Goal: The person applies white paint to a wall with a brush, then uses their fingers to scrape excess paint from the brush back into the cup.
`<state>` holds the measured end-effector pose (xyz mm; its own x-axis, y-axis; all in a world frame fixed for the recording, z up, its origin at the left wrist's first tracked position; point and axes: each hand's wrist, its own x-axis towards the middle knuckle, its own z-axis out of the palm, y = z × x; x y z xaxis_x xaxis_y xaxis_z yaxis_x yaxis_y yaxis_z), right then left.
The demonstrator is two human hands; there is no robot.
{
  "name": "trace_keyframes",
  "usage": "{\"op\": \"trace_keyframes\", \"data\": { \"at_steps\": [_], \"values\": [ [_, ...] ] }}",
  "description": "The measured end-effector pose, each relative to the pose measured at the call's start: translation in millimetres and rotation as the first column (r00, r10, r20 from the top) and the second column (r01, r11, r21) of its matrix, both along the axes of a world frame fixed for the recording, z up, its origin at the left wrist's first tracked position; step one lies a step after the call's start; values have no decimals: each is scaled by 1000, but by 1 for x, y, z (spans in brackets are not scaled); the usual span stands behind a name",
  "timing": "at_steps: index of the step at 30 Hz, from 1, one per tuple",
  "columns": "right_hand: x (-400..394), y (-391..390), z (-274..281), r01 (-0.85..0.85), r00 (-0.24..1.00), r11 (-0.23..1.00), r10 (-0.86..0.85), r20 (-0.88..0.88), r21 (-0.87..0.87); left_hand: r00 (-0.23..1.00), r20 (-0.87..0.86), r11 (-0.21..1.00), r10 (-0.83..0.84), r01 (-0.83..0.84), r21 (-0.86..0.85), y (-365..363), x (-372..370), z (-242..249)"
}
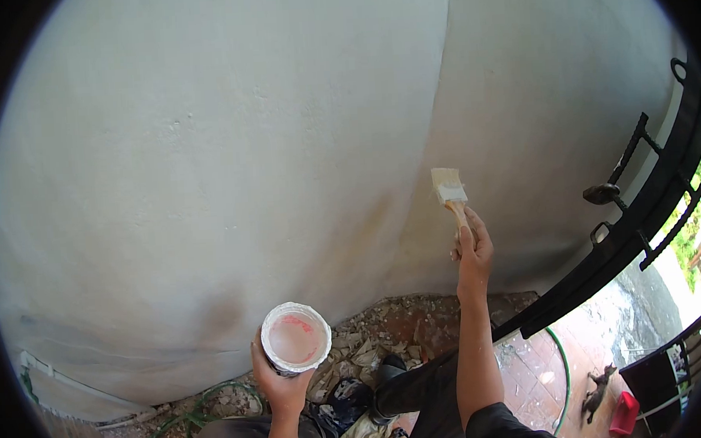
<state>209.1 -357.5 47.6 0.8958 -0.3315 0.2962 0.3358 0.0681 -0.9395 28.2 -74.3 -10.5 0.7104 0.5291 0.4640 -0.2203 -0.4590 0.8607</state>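
My right hand (474,244) is closed round the wooden handle of a paintbrush (449,185), its pale bristles pointing up and away from me. The bristles overlap the whitish wall (307,142) close to its corner. Lower and to the left, my left hand (282,387) grips a round paint tub (296,338) from below and the side. White paint coats the tub's rim, and pinkish-white paint with red streaks shows inside. The far side of the tub hides part of my left fingers.
Rubble and crumpled sheeting (365,345) lie along the wall's foot. A green hose (566,366) crosses the tiled floor (533,380). Black metal gate bars (643,211) curve along the right. A red dustpan-like object (625,413) and a dark animal (597,388) are at lower right.
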Motion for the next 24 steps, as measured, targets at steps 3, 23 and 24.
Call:
{"op": "trace_keyframes", "data": {
  "at_steps": [3, 23, 24],
  "values": [
    [0, -2, 6, 187, 980, 961, -167, 108, -203, 999, 32, 1000, 11, -11, -4, -2, -1, 6],
    [125, -24, 309, 495, 858, 405, -89, 505, -769, 984, 176, 974, -36, 74, -216, -3, -7, 23],
    [125, -24, 298, 490, 860, 408, -82, 504, -770, 984, 174, 974, -29, 67, -216, -6, -8, 24]
  ]
}}
